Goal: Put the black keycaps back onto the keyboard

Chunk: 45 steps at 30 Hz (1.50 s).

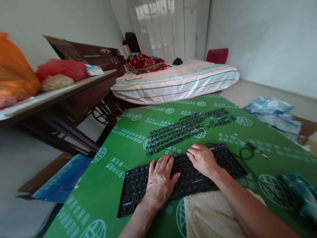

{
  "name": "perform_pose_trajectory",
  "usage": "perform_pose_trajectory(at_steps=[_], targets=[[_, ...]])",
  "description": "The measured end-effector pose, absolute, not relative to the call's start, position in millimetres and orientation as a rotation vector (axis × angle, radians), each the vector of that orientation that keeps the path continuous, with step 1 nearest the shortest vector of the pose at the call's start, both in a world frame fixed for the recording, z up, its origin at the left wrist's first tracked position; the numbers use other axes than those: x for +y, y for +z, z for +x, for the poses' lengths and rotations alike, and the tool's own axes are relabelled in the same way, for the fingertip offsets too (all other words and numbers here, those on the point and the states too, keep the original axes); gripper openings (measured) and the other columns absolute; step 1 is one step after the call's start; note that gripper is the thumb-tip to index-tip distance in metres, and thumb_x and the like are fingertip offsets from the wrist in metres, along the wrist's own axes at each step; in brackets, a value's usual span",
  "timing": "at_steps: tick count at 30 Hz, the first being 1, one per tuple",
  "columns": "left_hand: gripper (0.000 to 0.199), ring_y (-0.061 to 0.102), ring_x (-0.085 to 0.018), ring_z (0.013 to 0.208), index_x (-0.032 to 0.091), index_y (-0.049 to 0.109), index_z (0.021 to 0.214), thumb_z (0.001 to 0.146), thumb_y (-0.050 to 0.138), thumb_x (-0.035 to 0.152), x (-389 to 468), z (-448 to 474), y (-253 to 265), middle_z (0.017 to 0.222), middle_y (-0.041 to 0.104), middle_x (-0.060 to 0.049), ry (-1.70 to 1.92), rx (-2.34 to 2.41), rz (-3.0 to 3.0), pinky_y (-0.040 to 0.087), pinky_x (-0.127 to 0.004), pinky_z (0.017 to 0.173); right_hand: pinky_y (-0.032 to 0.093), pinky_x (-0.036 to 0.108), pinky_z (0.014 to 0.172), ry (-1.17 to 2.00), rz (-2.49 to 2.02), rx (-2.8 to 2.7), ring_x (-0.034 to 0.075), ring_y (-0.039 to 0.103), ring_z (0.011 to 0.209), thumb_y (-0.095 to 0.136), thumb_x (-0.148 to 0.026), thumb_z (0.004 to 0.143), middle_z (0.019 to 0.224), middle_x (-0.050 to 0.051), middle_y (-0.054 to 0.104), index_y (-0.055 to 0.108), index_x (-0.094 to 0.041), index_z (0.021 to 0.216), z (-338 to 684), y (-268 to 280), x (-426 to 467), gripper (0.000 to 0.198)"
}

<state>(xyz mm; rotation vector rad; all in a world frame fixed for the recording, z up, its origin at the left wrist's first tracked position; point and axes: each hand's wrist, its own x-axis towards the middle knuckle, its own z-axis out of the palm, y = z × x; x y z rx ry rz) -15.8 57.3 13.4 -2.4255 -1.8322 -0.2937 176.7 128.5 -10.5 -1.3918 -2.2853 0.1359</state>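
Observation:
A black keyboard (135, 186) with most of its keycaps off lies across the green board, its bare key sockets showing. My left hand (159, 181) rests flat on its middle, fingers stretched towards the far edge and thumb out to the side. Close by, at the keyboard's far edge, my right hand (201, 160) is closed with its fingertips pressed together. Whatever is in that pinch is hidden or too small to name. Beyond both hands, loose black keycaps (170, 134) are laid out in slanting rows, much like a keyboard's layout.
A thin tool with a black handle (251, 145) lies right of the keyboard, near a black cable (247, 158). Beige fuzzy cloth (205, 215) sits at the front edge. Teal cloth (299, 191) is at right. Past the green board (111, 188) stands a bed (178, 82).

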Motion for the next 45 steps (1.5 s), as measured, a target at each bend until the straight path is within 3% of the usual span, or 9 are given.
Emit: perform_pose_trajectory(at_steps=[45], targets=[[0.044, 0.053, -0.028, 0.117, 0.019, 0.054, 0.126, 0.085, 0.052, 0.036, 59.5, -21.3, 3.8, 0.127, 0.06, -0.011, -0.419, -1.732, -2.378, 0.036, -0.052, 0.102, 0.038, 0.027, 0.077, 0.103, -1.385, -2.297, 0.015, 0.057, 0.079, 0.045, -0.024, 0.092, 0.079, 0.002, 0.062, 0.065, -0.021, 0.079, 174.9, -12.5, 129.7, 0.024]])
